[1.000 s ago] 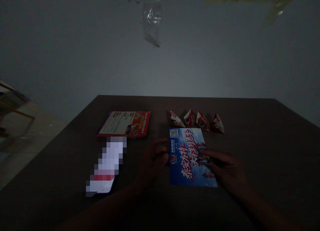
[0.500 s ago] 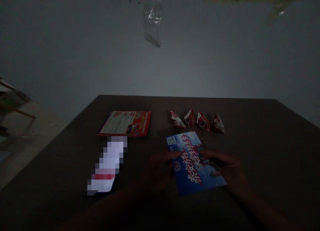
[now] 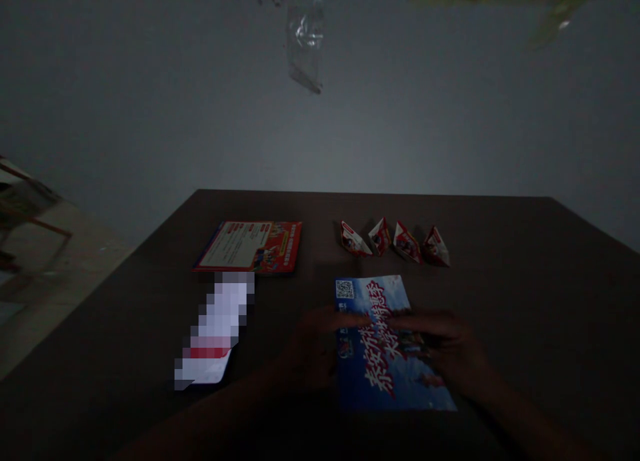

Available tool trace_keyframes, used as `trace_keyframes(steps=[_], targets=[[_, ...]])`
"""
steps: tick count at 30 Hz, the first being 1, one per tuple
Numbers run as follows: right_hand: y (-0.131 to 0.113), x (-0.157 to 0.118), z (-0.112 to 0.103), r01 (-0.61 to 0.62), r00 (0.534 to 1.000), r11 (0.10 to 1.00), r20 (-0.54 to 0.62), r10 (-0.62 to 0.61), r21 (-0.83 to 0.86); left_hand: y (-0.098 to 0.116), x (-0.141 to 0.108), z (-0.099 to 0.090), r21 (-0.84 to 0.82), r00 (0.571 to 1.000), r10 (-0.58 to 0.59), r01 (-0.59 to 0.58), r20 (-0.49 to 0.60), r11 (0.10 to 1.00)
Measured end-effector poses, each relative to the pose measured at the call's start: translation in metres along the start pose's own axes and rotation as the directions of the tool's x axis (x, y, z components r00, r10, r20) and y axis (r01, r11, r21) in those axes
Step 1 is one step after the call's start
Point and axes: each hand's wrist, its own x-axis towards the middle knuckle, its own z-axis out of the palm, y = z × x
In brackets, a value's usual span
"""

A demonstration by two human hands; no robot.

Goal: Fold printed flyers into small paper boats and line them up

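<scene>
A blue printed flyer [image 3: 360, 388] with large white-and-red lettering and a QR code lies face up before me at the table's near middle. My left hand [image 3: 315, 344] grips its left edge, with the index finger stretched over the print. On the right edge, my right hand [image 3: 457, 351] holds it the same way, its index finger reaching in toward the other fingertip. The thumbs are hard to make out in the dark. Behind the flyer stand several small folded paper pieces [image 3: 407, 242], red and white, in a row.
A stack of red and white leaflets [image 3: 237, 244] lies at the back left of the dark table [image 3: 525, 261]. In front of it is a phone [image 3: 217, 331] with a lit, pixelated screen. A clear plastic bag [image 3: 306, 44] hangs on the wall beyond.
The flyer has come nearer to me and turned a little, so its edges sit straighter. Both hands moved with it, and the index fingertips are closer together.
</scene>
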Motion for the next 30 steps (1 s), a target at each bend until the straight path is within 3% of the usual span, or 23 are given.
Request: trace_keyframes(steps=[3, 14, 16, 21, 25, 30], targets=[[0.001, -0.002, 0.001, -0.122, 0.991, 0.992, -0.057, 0.124, 0.043, 0.000, 0.000, 0.001, -0.015, 0.999, -0.048, 0.048, 0.027, 0.999], [0.004, -0.004, -0.001, -0.195, 0.981, 0.981, -0.016, 0.195, 0.022, -0.001, 0.000, 0.002, -0.042, 0.994, -0.113, 0.113, 0.016, 0.993], [0.007, -0.004, -0.003, -0.133, 0.991, 0.991, 0.009, 0.133, 0.000, 0.000, 0.001, 0.001, -0.034, 0.994, -0.106, 0.107, 0.019, 0.994], [0.005, 0.002, -0.005, 0.175, 0.984, 0.972, 0.050, -0.169, -0.156, 0.003, 0.002, 0.001, 0.012, 0.989, -0.140, 0.139, 0.044, 0.990], [-0.002, 0.003, -0.003, 0.206, 0.979, 0.933, 0.062, -0.197, -0.296, 0.003, -0.001, 0.001, 0.084, 0.975, -0.215, 0.209, 0.064, 0.974], [-0.002, 0.001, 0.000, 0.234, 0.969, 0.878, 0.028, -0.245, -0.418, 0.003, -0.002, 0.002, 0.021, 0.975, -0.216, 0.215, 0.052, 0.976]])
